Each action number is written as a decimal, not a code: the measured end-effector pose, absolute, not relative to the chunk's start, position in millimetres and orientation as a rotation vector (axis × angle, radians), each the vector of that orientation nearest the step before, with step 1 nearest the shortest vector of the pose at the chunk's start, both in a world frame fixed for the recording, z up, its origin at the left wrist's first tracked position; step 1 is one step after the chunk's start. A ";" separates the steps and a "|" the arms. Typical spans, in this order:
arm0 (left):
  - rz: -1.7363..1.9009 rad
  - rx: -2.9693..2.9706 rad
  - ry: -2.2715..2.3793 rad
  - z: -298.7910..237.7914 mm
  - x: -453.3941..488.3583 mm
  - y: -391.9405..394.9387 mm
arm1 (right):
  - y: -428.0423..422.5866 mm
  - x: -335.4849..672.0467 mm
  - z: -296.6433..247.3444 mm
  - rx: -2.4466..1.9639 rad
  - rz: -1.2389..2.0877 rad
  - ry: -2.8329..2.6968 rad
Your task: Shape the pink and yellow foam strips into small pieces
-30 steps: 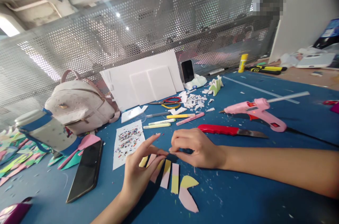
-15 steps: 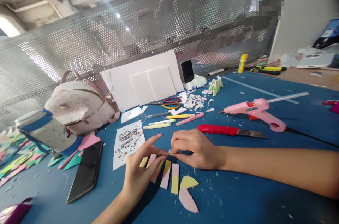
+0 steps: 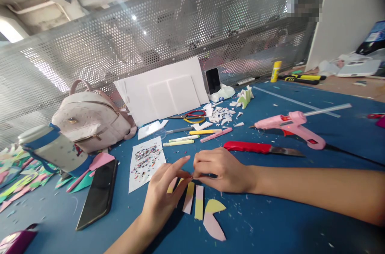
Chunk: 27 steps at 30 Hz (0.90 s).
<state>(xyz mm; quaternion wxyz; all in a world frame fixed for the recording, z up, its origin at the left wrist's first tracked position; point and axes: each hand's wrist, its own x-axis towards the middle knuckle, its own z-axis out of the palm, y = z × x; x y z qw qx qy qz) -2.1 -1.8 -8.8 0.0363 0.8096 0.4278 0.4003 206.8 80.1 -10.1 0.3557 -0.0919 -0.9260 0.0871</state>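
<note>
My left hand [image 3: 165, 190] and my right hand [image 3: 221, 169] meet tip to tip over the blue table [image 3: 255, 222]. Both pinch with thumb and finger; whatever lies between the tips is too small to make out. Just below them lie pink and yellow paper strips [image 3: 199, 202], some partly covered by my left hand. A curved pink and yellow paper piece [image 3: 214, 222] rests to their right. Left of my left hand is a white sheet [image 3: 135, 178] scattered with tiny dark and coloured bits. A red-handled knife [image 3: 248, 147] lies beyond my right hand.
A pink glue gun [image 3: 296, 123] with its cord lies at the right. Behind the hands are pens [image 3: 216, 134], scissors [image 3: 192, 117] and white scraps [image 3: 222, 115]. On the left stand a phone [image 3: 98, 196], a tumbler [image 3: 55, 150] and a backpack [image 3: 90, 113]; white boards lean behind.
My left hand has shifted slightly right, its raised index finger moving closer to my right hand, and its fingertips now meet the right ones. The right hand has barely moved.
</note>
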 end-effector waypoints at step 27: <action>0.994 2.640 1.180 2.1 -3.0 2.0 | 89.9 202.9 -3.1 -0.560 0.879 -2.065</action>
